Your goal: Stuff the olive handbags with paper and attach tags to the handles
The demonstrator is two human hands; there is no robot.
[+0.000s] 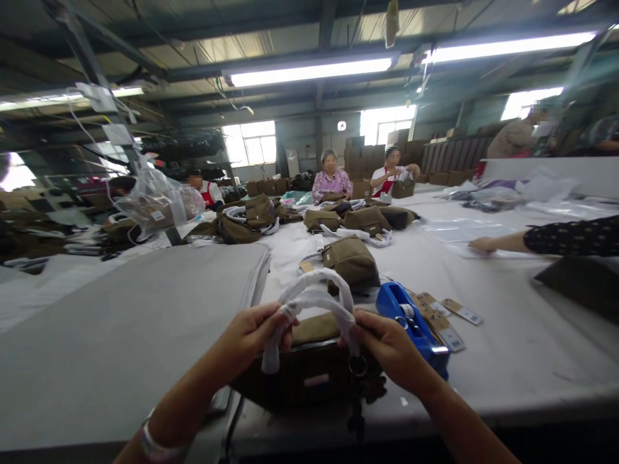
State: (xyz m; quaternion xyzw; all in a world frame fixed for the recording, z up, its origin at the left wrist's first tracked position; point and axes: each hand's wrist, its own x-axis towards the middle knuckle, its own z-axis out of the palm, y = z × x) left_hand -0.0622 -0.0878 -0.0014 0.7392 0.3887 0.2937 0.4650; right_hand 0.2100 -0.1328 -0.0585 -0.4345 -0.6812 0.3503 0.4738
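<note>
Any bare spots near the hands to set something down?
Two: the grey sheets left of the held bag, and the white table right of the hang tags. Crowded: blue tape dispenser by the right hand, brown bags behind.

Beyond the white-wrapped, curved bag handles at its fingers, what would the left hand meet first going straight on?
The left hand would probably meet the olive-brown fabric bag just behind; depth is unclear.

The bag looks like matt cloth, its handles sheathed in smooth, slightly creased white wrapping, paper or foam, hard to tell. Toward two o'clock from it, the blue tape dispenser is glossy plastic and the tags matt card. Toward ten, the grey sheet is smooth and matt; toward eleven, the clear bag is shiny, crinkled plastic.
</note>
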